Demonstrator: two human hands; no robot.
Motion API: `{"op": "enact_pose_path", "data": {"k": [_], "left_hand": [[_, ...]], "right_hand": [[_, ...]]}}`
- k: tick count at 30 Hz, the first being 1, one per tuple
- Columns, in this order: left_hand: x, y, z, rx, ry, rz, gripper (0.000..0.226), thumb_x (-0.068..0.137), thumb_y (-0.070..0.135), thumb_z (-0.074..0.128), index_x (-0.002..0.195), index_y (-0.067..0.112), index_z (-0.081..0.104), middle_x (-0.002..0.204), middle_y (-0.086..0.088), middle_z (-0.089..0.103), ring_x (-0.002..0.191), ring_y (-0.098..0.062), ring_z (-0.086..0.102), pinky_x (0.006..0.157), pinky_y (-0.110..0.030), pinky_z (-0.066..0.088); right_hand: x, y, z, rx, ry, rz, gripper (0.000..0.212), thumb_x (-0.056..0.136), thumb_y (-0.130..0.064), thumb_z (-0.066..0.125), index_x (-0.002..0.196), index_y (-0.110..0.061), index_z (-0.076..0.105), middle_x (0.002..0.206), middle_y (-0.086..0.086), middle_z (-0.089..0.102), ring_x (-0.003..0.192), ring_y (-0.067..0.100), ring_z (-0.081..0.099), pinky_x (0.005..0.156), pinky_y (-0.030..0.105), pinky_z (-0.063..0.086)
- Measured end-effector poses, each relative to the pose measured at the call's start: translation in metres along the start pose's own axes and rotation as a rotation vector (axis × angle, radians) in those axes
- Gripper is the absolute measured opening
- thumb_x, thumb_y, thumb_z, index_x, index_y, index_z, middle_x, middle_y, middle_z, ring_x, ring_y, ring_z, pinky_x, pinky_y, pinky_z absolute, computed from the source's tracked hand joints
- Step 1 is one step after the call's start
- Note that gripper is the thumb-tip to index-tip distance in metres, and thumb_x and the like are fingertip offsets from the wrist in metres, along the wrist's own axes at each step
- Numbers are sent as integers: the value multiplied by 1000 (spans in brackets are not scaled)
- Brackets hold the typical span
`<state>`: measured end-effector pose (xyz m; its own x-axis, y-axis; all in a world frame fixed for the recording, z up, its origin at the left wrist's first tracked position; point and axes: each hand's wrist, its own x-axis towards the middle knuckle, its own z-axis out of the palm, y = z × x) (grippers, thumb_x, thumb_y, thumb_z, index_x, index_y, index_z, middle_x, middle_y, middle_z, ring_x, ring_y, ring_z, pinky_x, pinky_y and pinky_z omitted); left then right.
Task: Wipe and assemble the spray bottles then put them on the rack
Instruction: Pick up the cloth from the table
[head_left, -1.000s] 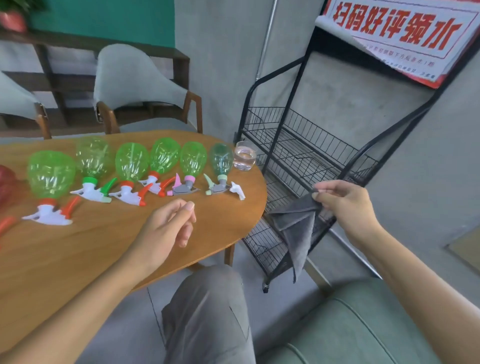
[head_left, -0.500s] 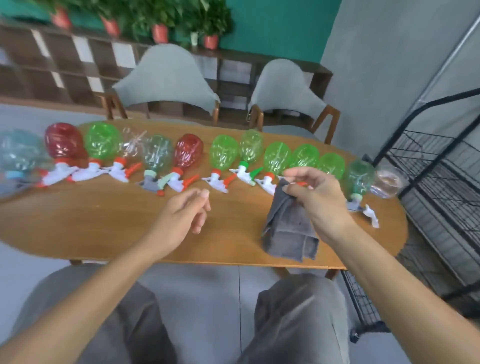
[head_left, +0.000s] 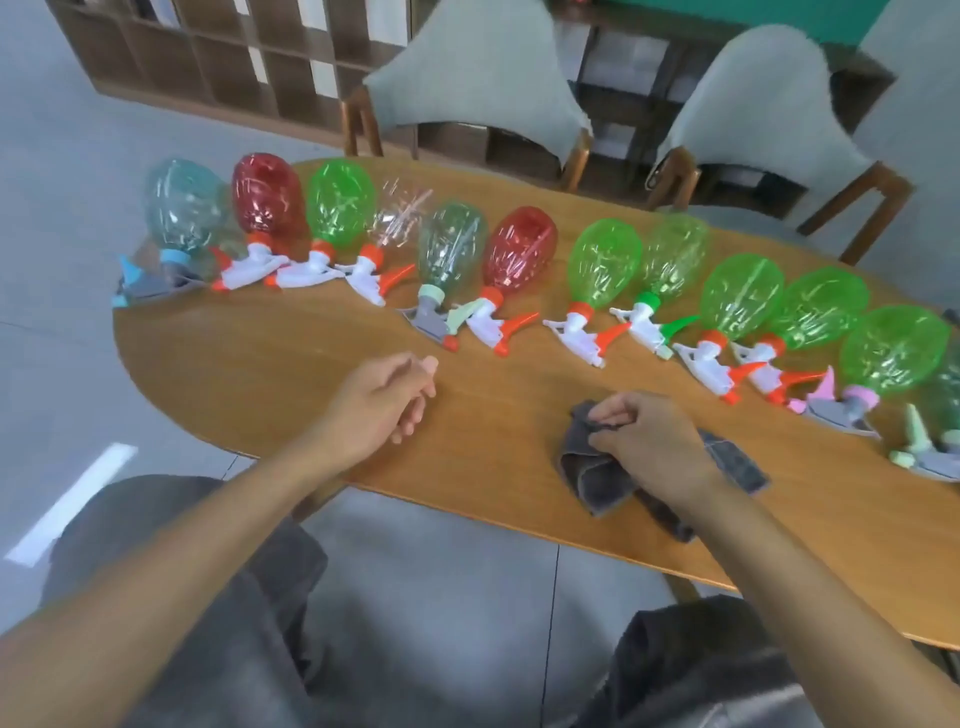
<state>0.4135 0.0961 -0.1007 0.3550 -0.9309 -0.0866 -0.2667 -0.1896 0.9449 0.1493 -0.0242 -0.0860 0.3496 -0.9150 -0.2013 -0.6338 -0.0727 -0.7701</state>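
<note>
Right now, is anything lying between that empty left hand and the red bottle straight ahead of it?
Nothing visible does. The left hand hovers with loosely curled fingers over bare wooden table, and the red bottle lies beyond it with only tabletop between. The right hand holds the grey cloth off to the side.

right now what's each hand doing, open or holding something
Left hand: open, fingers loosely curled, holding nothing, above the wooden table.
Right hand: closed on the grey cloth, pinching it on the table.
</note>
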Motion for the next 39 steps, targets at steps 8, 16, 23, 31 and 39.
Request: {"op": "enact_pose_path", "data": {"k": [8, 16, 23, 31, 39], "left_hand": [[59, 6, -56, 29, -23, 5, 37, 109, 26, 47, 82, 4, 58, 59, -14, 57, 55, -22, 55, 63, -28, 46], [28, 11, -108, 121, -46, -66, 37, 108, 26, 48, 81, 3, 60, 63, -15, 60, 59, -19, 56, 69, -29, 47], [8, -34, -118, 148, 10, 87, 34, 107, 24, 52, 78, 7, 59, 61, -15, 61, 56, -15, 55, 65, -23, 46], [-27, -42, -186, 323, 261, 227, 33, 104, 32, 55, 73, 21, 57, 60, 7, 59, 61, -12, 58, 70, -36, 49], [18, -71, -249, 862, 570, 232, 17, 96, 19, 58, 107, 15, 70, 109, -16, 63, 102, -40, 59, 91, -44, 48]], "right_hand": [[9, -65, 83, 35, -181, 13, 24, 88, -4, 70, 89, -27, 77, 83, -28, 71, 85, -14, 62, 72, 2, 41], [15, -96, 91, 90, -198, 59, 24, 88, 0, 71, 93, -21, 80, 89, -17, 77, 88, -6, 69, 83, 13, 51], [1, -74, 115, 1, 31, -144, 16, 87, -9, 76, 91, -25, 78, 85, -18, 75, 81, -13, 62, 74, 4, 44], [0, -77, 129, -108, 103, -204, 19, 90, -7, 74, 101, -21, 67, 94, -9, 68, 76, -5, 55, 62, 6, 36], [-9, -84, 136, -91, 215, -176, 15, 89, -13, 77, 103, -14, 71, 82, -9, 61, 76, 11, 56, 58, 6, 35]]}}
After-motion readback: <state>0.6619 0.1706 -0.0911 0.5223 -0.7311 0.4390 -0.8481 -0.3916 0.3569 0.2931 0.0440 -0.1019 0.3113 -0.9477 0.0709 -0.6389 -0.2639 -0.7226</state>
